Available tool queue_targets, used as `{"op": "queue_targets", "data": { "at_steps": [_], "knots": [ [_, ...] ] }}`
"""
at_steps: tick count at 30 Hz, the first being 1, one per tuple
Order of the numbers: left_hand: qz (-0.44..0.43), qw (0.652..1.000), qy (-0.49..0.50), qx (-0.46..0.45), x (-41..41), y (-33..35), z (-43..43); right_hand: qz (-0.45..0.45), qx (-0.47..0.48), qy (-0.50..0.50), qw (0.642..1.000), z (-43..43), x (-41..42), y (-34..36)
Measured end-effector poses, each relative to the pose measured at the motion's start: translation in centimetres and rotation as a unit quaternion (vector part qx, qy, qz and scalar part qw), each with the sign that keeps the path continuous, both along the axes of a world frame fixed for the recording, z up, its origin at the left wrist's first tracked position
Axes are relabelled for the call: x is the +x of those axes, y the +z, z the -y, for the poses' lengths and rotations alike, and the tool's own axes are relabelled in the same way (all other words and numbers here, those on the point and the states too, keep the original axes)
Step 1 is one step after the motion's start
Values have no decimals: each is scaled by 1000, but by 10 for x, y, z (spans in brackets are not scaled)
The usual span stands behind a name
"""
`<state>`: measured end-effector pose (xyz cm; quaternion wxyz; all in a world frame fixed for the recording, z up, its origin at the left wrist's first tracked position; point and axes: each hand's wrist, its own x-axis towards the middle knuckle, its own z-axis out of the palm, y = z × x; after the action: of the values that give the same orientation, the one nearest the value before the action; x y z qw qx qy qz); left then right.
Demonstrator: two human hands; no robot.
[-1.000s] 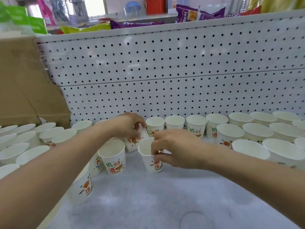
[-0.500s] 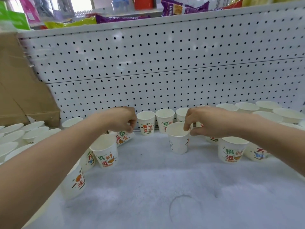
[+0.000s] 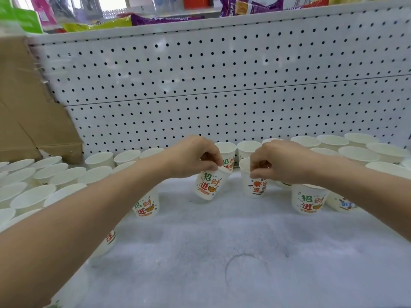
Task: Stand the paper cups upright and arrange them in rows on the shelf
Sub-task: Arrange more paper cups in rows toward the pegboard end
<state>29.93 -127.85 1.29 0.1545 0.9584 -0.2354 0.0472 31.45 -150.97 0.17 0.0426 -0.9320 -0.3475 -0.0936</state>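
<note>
My left hand (image 3: 193, 157) pinches the rim of a white printed paper cup (image 3: 209, 185), which hangs tilted just above the shelf surface (image 3: 222, 252). My right hand (image 3: 282, 162) pinches the rim of a second printed cup (image 3: 254, 185), upright at the shelf's middle. Behind them a row of upright cups (image 3: 248, 148) lines the pegboard. More upright cups fill the left side (image 3: 62, 176) and the right side (image 3: 358, 153). Another printed cup (image 3: 146, 204) stands under my left forearm, and one (image 3: 308, 201) under my right wrist.
A white pegboard back wall (image 3: 222, 85) rises behind the cups. A brown cardboard box (image 3: 26, 112) stands at the back left. Snack bags (image 3: 249, 5) lie on the shelf above. The pale shelf surface in front of the cups is bare.
My left hand has lifted its cup out from the back left and carried it toward the middle, tilted. My right hand keeps hold of its cup near the middle; the camera shifted right.
</note>
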Motion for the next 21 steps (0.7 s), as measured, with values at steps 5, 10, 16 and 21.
{"op": "queue_targets", "data": {
  "at_steps": [5,10,16,21],
  "knots": [
    [74,997,2,4,2,-13,10,-31,10,-13,999,17,2,5],
    [86,996,-3,33,5,-28,16,35,-24,-5,999,19,10,-2],
    [101,993,32,60,2,-24,15,65,-46,-11,997,20,15,-5],
    [93,993,31,61,0,-23,14,73,-53,-6,996,20,15,-7]
  ]
}}
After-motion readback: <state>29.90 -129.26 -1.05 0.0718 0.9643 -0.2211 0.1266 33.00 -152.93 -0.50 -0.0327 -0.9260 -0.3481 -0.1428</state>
